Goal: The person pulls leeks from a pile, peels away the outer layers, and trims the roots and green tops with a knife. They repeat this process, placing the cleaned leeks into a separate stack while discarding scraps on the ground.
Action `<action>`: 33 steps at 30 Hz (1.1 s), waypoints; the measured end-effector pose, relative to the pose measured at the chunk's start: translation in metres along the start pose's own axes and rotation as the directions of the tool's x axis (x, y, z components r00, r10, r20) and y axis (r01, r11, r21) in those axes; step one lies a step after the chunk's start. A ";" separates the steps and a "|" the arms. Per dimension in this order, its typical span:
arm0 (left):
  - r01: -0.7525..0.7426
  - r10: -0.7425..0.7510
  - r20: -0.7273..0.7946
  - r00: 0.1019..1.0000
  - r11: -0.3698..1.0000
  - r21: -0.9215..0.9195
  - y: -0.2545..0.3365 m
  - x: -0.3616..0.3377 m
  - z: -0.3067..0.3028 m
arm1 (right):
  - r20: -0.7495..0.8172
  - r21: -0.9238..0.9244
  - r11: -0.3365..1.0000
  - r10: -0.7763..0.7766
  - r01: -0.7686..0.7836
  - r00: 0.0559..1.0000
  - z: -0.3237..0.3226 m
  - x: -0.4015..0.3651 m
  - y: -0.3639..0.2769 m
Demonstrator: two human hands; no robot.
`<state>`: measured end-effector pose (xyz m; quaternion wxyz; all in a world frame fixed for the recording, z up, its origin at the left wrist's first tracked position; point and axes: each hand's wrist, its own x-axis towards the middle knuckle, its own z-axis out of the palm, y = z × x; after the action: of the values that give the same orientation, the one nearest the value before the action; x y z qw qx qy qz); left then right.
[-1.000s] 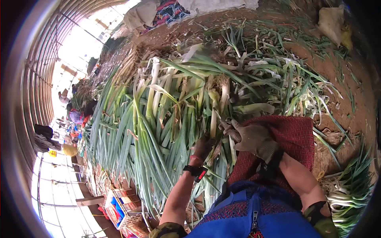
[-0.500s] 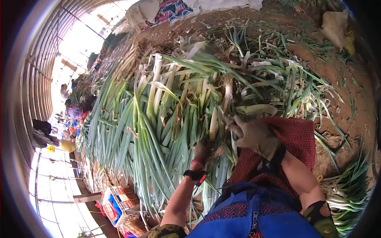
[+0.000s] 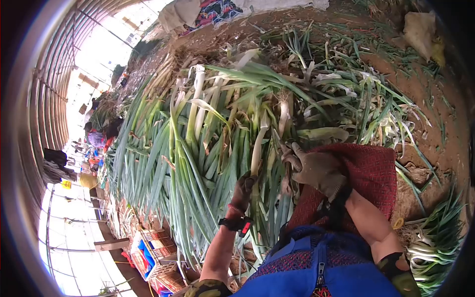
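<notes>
A big heap of long green onions (image 3: 190, 163) with white stems and green leaves lies in front of me. My left hand (image 3: 243, 192), gloved, is closed around a green onion (image 3: 257, 151) whose pale stem points away from me. To its right, my gloved right hand (image 3: 316, 171) has bent fingers near the heap's edge. A thin pointed thing (image 3: 277, 136) sticks out by those fingertips; I cannot make out what it is. Dark red patterned cloth (image 3: 371, 166) lies over my lap, beside and under the right hand.
Trimmed leaves (image 3: 371, 106) litter the brown ground on the right. A bundle of green onions (image 3: 428, 247) lies at lower right. Orange crates (image 3: 157, 245) stand at lower left. Other people (image 3: 96, 136) are at the far left. A pale sack (image 3: 418, 34) sits at upper right.
My left hand has shifted slightly left, and the pale stem of the green onion now shows longer above it. My right hand has barely moved.
</notes>
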<state>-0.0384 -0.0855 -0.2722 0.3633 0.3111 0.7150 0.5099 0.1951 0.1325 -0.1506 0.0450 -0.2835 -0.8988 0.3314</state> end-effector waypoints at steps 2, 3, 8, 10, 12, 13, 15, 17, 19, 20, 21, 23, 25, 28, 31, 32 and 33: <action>-0.033 0.033 -0.014 0.999 0.999 -0.033 -0.008 0.002 -0.001 | 0.054 0.003 1.000 -0.030 0.030 0.998 0.011 0.005 0.000; -0.050 0.049 -0.019 0.999 0.997 -0.052 -0.012 0.003 0.000 | 0.082 0.002 0.999 -0.042 0.042 0.996 0.015 0.005 0.002; -0.034 0.035 -0.005 0.999 0.997 0.072 0.014 -0.005 0.000 | 0.036 0.007 0.999 -0.046 0.046 0.998 0.000 0.018 -0.003; 0.009 -0.009 -0.020 1.000 1.000 0.019 0.015 -0.008 -0.002 | 0.025 -0.032 0.996 -0.085 0.086 0.996 0.001 0.022 -0.004; 0.050 -0.050 0.013 0.999 0.998 -0.042 0.019 -0.008 -0.001 | 0.006 -0.012 0.992 -0.128 0.128 0.992 0.001 0.024 -0.002; 0.042 -0.040 0.026 0.999 0.998 -0.051 0.026 -0.009 0.002 | -0.012 0.026 0.990 -0.135 0.135 0.991 0.002 0.025 0.002; 0.029 -0.026 0.047 0.999 0.997 -0.067 0.040 -0.014 0.002 | -0.033 0.193 0.972 -0.129 0.132 0.991 0.012 0.033 0.015; -0.131 0.132 0.016 0.991 0.991 -0.022 0.032 -0.012 -0.006 | 0.022 0.296 0.938 -0.196 0.181 0.980 0.003 0.029 0.010; -0.081 0.087 0.063 0.994 0.992 -0.099 0.059 -0.016 -0.016 | 0.124 0.115 0.984 -0.151 0.137 0.981 -0.020 0.012 -0.006; -0.101 0.103 0.097 0.990 0.994 -0.032 0.080 -0.012 -0.024 | 0.175 0.020 0.992 -0.127 0.126 0.976 -0.031 0.003 -0.015; -0.315 0.306 0.091 0.948 0.941 0.120 0.080 -0.004 -0.039 | 0.171 0.035 0.995 -0.098 0.093 0.980 -0.037 -0.001 -0.014; -0.454 0.449 0.073 0.891 0.879 0.145 0.100 0.002 -0.057 | 0.123 0.078 0.996 -0.050 0.040 0.991 -0.030 -0.006 0.004; -0.430 0.430 0.037 0.902 0.887 0.168 0.129 0.019 -0.077 | 0.069 0.114 0.993 -0.045 0.037 0.997 -0.022 -0.013 0.020; -0.512 0.519 0.037 0.854 0.827 0.231 0.154 0.082 -0.142 | 0.265 0.184 0.983 -0.047 -0.002 0.963 -0.033 -0.045 -0.001; -0.091 0.458 -0.138 0.878 0.443 0.892 0.233 0.119 -0.166 | 0.370 0.052 0.999 -0.005 -0.016 0.929 -0.013 -0.067 -0.005; 0.102 0.462 -0.197 0.865 0.223 0.970 0.242 0.121 -0.170 | 0.370 -0.024 1.000 0.017 -0.009 0.929 -0.005 -0.069 -0.003; -0.097 0.477 -0.190 0.858 0.512 0.853 0.235 0.120 -0.166 | 0.312 -0.055 0.998 0.035 -0.018 0.950 -0.002 -0.067 -0.001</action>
<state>-0.2250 -0.0035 -0.0359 -0.0706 0.4481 0.8624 0.2249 0.2506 0.0971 -0.1412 -0.1096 -0.2405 -0.8989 0.3493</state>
